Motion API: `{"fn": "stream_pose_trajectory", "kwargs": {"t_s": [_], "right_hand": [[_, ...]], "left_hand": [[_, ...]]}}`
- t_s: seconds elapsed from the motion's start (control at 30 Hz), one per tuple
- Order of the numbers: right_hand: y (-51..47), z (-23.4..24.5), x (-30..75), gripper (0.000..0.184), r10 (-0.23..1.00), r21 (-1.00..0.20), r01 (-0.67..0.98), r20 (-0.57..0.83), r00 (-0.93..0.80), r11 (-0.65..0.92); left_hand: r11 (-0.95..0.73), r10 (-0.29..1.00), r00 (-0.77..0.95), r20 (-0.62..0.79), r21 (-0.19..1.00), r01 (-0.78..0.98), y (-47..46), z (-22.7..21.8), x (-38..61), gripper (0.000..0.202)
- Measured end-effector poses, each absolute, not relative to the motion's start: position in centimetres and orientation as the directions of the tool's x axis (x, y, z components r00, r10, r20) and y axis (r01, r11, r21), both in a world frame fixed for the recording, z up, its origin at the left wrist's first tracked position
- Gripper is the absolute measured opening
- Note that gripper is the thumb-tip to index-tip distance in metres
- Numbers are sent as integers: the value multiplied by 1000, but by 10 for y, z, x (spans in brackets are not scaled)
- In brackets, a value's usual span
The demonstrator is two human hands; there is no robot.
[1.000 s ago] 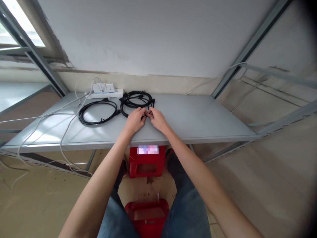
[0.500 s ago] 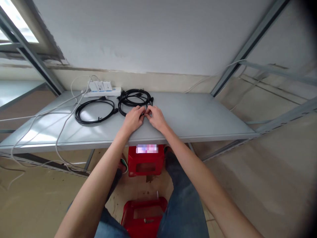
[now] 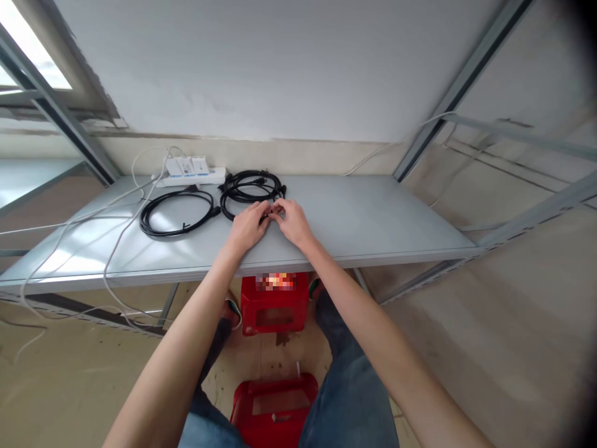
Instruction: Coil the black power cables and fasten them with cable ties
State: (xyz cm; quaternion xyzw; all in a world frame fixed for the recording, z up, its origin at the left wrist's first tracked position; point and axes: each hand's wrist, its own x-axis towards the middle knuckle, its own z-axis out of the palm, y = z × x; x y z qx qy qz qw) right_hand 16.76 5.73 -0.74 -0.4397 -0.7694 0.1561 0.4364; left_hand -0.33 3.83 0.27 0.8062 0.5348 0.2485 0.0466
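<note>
On the grey metal shelf (image 3: 354, 218), my left hand (image 3: 250, 223) and my right hand (image 3: 291, 221) meet at the near edge of a coiled black cable (image 3: 229, 210). Fingers of both hands are closed in a pinch on the cable's near side, the fingertips almost touching. The exact bit they grip is largely hidden by the fingers. More black loops with plugs (image 3: 261, 182) lie just behind, overlapping this coil. A separate coiled black cable (image 3: 161, 233), held by a small tie, rests to the left of my left hand.
A white power strip (image 3: 193, 178) with white adapters stands against the wall. White cords (image 3: 122, 233) run across the shelf's left side and hang over its front edge. Metal uprights (image 3: 429, 146) flank the shelf. Below are red plastic stools (image 3: 275, 305) and my legs.
The view has shifted very slightly. My hands stay at the same place on the coil, with the right fingers moved a little. The cables lie as before.
</note>
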Motion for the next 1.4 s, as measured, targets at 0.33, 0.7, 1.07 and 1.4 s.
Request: {"fn": "stream_pose_trajectory", "kwargs": {"t_s": [0.33,0.7,1.07,1.4], "right_hand": [[61,-7,167,11,840,-723,431,493,-225,540],[62,-6,168,28,893,-847,291,392,-220,444],[63,-13,168,9,895,-850,292,386,-222,439],[65,-17,169,25,910,-878,254,360,-207,406]], "left_hand": [[-399,900,312,305,285,872,36,5,-2,22],[-425,890,337,308,292,857,39,1,-5,20],[-379,904,264,337,343,859,44,-1,-4,12],[-366,910,243,335,375,852,49,-3,-6,9]]}}
